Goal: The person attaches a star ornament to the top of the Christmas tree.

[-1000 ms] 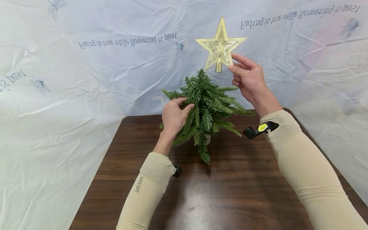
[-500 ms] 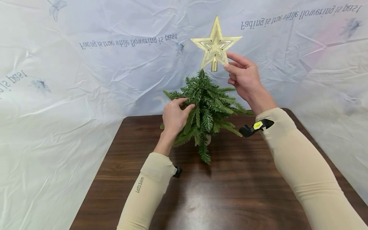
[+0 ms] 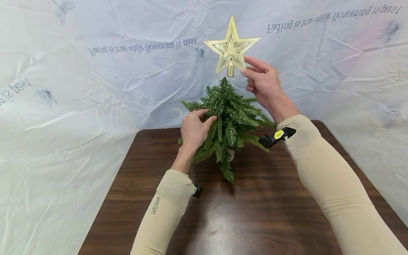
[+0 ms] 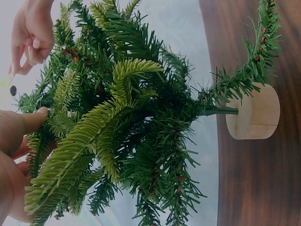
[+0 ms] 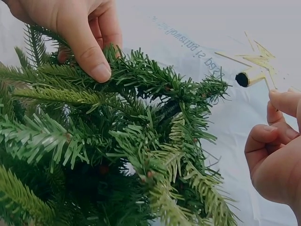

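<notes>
Over the last second you have carried the gold star (image 3: 231, 46) leftward and a touch higher, so its short hollow socket (image 3: 230, 72) now hangs almost straight over the top sprig of the little green tree (image 3: 227, 120) instead of off to its right — that lines the two up, though socket and tip are not yet touching. Your right hand (image 3: 262, 83) pinches the star by its lower right arm between thumb and fingertips; the right wrist view shows those fingers (image 5: 277, 141) curled, with the socket's dark open mouth facing the treetop. Your left hand (image 3: 193, 128) has not shifted: it grips the branches on the tree's left side, thumb laid over a sprig. The star stands upright, top point up, its long axis running vertically through socket and tip. The tree's trunk runs the same way, rising from a round wooden base (image 4: 254, 112) that sits on the dark wooden table (image 3: 261, 212) — so both axes look near parallel.
</notes>
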`<state>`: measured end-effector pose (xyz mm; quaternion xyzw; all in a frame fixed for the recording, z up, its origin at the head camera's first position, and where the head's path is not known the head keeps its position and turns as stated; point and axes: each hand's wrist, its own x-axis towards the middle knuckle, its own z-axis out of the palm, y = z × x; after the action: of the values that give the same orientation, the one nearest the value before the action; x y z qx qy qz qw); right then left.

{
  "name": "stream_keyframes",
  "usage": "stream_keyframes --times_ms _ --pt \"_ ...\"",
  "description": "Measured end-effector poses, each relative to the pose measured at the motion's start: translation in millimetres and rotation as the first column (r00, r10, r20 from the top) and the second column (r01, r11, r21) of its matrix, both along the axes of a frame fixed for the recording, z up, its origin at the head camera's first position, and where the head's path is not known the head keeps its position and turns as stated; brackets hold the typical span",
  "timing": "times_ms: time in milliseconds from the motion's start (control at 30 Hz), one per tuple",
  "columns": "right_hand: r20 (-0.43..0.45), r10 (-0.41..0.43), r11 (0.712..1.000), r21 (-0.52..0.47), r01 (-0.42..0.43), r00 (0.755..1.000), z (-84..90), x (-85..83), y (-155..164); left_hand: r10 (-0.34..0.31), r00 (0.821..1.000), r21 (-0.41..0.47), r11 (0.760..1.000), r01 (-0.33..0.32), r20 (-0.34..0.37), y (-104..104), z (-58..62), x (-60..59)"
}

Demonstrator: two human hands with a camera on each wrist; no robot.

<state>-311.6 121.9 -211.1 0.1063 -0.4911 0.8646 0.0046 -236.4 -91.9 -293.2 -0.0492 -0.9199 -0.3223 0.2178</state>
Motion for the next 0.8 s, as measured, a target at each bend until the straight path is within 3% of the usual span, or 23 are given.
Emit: stream_keyframes --times_ms 533,800 --pt "0.020 -0.034 0.999 0.018 0.033 0.999 -2.1 -8.4 -14 0.018 0.999 -0.010 1.000 -0.018 0.029 0 0.4 -0.3" --pt "0.048 -0.052 0.998 0.027 0.050 0.998 -3.0 -11.6 -16 0.015 1.000 -0.003 1.000 -0.014 0.012 0 -0.4 -0.2"
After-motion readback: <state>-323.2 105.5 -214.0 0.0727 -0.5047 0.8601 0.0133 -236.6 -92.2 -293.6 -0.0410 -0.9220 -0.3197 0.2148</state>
